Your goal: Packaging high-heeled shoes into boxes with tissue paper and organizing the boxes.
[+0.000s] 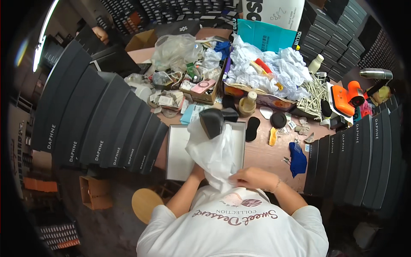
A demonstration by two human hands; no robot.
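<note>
A black shoe (pixel 211 123) sticks up out of a thin white bag (pixel 220 150) in front of me, its lower part hidden inside. My right hand (pixel 255 177) pinches the near edge of this bag at its right side. From the left, my left hand (pixel 198 172) reaches in against the bag, which covers its fingers, so their grip does not show. Under the bag lies an open shallow box (pixel 175 147) with a pale inside and dark rim. Another black item (pixel 230 115), possibly a second shoe, sits just behind at the box's far edge.
Stacked dark shoeboxes flank me on the left (pixel 98 120) and right (pixel 353 158). Behind stand a bottle (pixel 248 104), a carton of crumpled white paper (pixel 278 68) and a bundle of pale sticks (pixel 312 100). A blue cloth (pixel 297 159) lies at the right, an orange tool (pixel 342 98) beyond.
</note>
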